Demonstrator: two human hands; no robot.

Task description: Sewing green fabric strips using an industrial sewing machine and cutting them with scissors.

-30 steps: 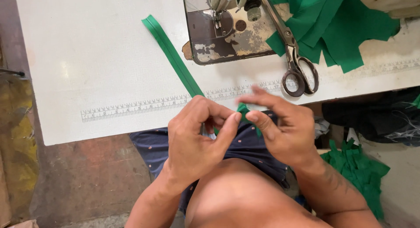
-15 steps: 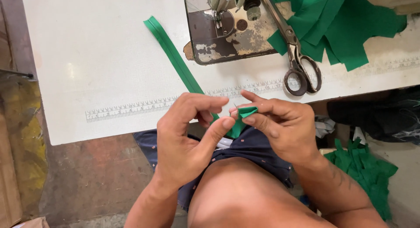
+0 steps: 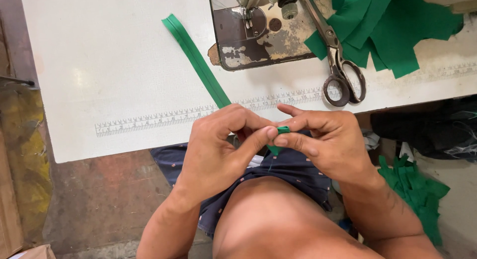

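At the near edge of the white table (image 3: 99,65), over the lap: left hand (image 3: 218,149) and right hand (image 3: 328,139), fingertips pressed together on the near end of a green zipper tape (image 3: 198,62). Left hand: fingers curled, thumb and forefinger closed on the tape end. Right hand: thumb and forefinger pinched on the same end, other fingers loosely extended; the middle finger points toward the left hand.

Change since half a second ago: the pinched end showed as a broader green fold between the hands; now only a small green tip and a short tail beneath the fingers show, most of it covered. Hands sit in much the same place, a little closer together. Remaining tape on the table unmoved.

Zipper tape, orientation: long axis diagonal, from the far left of the table down toward the near right, crossing the printed ruler strip (image 3: 164,119) at the table edge and ending in the hands. Far end points away and to the left; it lies flat and straight.

Other items: sewing machine bed (image 3: 258,35), worn metal, far centre; scissors (image 3: 340,65) just right of it, handles toward the person; green fabric pieces (image 3: 397,25) far right, blades partly over them; further green fabric scraps (image 3: 417,189) low right, below the table
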